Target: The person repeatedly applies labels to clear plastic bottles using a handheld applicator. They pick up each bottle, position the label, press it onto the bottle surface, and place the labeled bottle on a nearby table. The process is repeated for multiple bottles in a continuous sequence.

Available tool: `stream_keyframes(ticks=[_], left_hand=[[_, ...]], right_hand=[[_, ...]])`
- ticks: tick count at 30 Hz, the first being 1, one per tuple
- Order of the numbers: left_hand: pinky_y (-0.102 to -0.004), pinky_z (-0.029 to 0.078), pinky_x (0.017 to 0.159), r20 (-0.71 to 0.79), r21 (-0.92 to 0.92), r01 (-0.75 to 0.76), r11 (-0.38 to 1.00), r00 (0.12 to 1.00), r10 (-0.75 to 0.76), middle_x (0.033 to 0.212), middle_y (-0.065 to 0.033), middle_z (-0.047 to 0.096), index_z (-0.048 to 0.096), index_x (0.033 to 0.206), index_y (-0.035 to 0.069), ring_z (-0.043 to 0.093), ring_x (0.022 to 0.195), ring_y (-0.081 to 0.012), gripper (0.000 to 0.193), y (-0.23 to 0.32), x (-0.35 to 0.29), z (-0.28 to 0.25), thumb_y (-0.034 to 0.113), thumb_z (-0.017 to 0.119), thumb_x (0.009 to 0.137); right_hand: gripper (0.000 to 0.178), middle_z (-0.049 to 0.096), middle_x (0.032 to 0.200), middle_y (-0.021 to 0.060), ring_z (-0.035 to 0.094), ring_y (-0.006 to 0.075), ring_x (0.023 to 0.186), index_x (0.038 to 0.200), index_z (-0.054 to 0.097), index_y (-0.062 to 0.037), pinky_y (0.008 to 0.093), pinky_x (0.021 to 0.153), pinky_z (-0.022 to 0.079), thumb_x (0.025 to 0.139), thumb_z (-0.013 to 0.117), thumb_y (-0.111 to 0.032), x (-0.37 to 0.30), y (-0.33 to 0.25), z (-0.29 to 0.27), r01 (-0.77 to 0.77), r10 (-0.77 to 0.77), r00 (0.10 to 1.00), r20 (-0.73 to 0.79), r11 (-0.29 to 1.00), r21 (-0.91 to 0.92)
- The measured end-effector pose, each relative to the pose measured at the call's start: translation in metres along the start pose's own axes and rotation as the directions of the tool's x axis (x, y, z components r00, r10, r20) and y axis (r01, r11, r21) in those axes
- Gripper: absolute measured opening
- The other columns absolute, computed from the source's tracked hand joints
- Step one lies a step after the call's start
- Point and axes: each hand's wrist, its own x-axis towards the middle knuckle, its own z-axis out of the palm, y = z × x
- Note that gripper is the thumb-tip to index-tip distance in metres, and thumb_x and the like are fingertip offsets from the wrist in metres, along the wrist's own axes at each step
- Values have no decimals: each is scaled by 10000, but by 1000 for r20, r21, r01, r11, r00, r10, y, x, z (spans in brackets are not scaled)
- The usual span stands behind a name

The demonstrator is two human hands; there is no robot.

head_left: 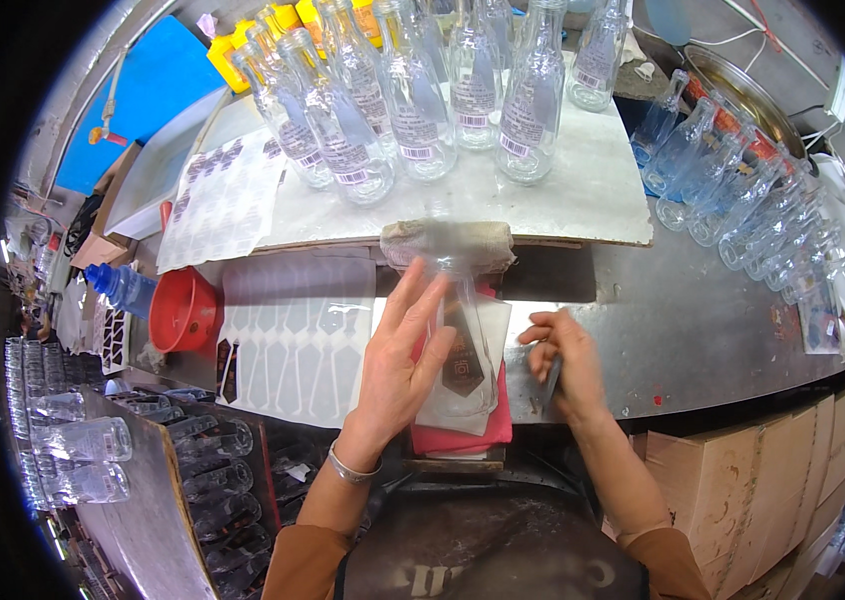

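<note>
A clear glass bottle [476, 345] lies in front of me with a dark, pointed label [462, 365] on it. Its neck, blurred, rests on a rolled cloth [398, 240], and its body lies over white and pink cloths [433, 438]. My left hand [398, 355] reaches over the bottle's left side with fingers stretched and spread; whether it presses on the glass I cannot tell. To the right of the bottle, my right hand [571, 362] is closed around a thin, dark, flat piece [552, 378], its exact kind unclear.
Several labelled glass bottles [418, 130] stand on the white raised board [543, 210] ahead. More bottles [733, 200] lean in a row at right. A label sheet [293, 340], a red bowl [185, 310] and a blue-capped bottle [125, 288] sit left. Cardboard boxes [743, 470] stand low right.
</note>
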Motion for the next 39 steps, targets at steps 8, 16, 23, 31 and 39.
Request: stream_keyframes(ticks=[8, 16, 23, 31, 39], left_hand=[[-416, 406, 1132, -21, -62, -35, 997, 999, 34, 1573, -198, 396, 396, 1529, 17, 433, 1429, -306, 630, -10, 0, 4, 16, 623, 940], [-400, 408, 1132, -36, -224, 28, 974, 999, -37, 1572, -219, 385, 255, 1573, -14, 451, 1414, -306, 776, -12, -2, 8, 29, 669, 919], [-421, 407, 1129, -47, -282, 47, 958, 997, -63, 1574, -197, 394, 210, 1590, -2, 465, 1394, -298, 819, -11, -4, 11, 0, 666, 909], [-400, 418, 1123, -40, -311, 42, 950, 998, -57, 1577, -213, 372, 231, 1579, -12, 446, 1415, -298, 783, -14, -4, 11, 30, 664, 928], [-441, 439, 1102, -116, -560, 161, 813, 956, -270, 1507, -238, 443, 298, 1557, -8, 501, 1367, -337, 626, -35, -18, -10, 384, 427, 1087]], right_hand=[[251, 653, 1135, 73, 605, 137, 1051, 1161, 637, 8, 290, 925, 495, 918, 628, -52, 12, -52, 21, 159, -156, 981, 118, 987, -22], [270, 695, 1018, 141, 682, 236, 876, 1131, 671, -5, 330, 799, 532, 865, 645, -40, 60, -117, 78, 777, -604, 619, 502, 373, -508], [276, 690, 1016, 160, 679, 277, 903, 1138, 668, 1, 350, 801, 528, 865, 643, -30, 58, -123, 84, 786, -541, 615, 574, 367, -497], [251, 687, 1009, 118, 670, 178, 900, 1152, 659, -10, 295, 801, 521, 903, 625, -15, 49, -120, 78, 726, -644, 660, 386, 415, -549], [254, 650, 994, 89, 627, 281, 930, 971, 651, -52, 396, 805, 534, 724, 706, -24, -24, -85, 61, 948, -458, 315, 831, 106, -300]])
